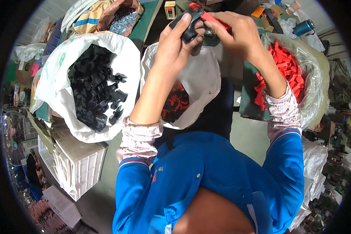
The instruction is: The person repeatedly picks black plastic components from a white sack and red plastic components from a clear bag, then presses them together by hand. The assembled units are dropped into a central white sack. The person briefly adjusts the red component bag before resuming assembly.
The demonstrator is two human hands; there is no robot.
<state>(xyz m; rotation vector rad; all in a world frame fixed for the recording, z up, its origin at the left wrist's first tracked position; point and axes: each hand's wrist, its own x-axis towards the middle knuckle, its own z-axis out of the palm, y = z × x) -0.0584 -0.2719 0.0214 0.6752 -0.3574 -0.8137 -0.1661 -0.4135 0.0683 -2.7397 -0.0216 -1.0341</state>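
Near the top of the head view, my left hand point(174, 43) grips a black moulded plastic part point(190, 32), with the thumb pressed along it. My right hand point(240, 32) pinches a red plastic lever point(215, 19) just to the right. The red lever meets the upper end of the black part; whether it is seated in it I cannot tell. Below both hands, a white sack point(208, 80) gapes between my forearms, with red and black pieces point(176, 102) inside it.
At left, a white sack point(52, 74) holds many black plastic parts point(93, 84). Loose red levers point(286, 68) fill a clear plastic bag point(318, 82) at right. Small metal pins point(123, 24) lie in a brown bag at the back left. A white plastic crate point(80, 167) stands lower left.
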